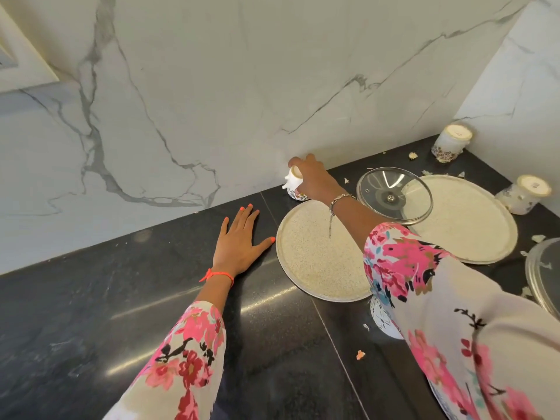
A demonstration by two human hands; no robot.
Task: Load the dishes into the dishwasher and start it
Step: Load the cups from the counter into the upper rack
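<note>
My right hand (pixel 312 177) reaches to the back of the dark counter and is shut on an upside-down white patterned cup (pixel 293 186) that stands against the marble wall. My left hand (pixel 241 241) lies flat and open on the counter, just left of a speckled cream plate (pixel 315 256). A second cream plate (pixel 472 219) lies further right, with a glass pot lid (pixel 394 194) resting on its left rim. Two more upside-down cups (pixel 451 142) (pixel 525 194) stand at the far right. Another patterned cup (pixel 383 319) is partly hidden under my right sleeve.
The dark stone counter (pixel 121 298) meets a white marble backsplash (pixel 212 101) behind and a side wall at the right. A second metal-rimmed lid (pixel 545 274) shows at the right edge. Food scraps (pixel 360 354) are scattered around the dishes.
</note>
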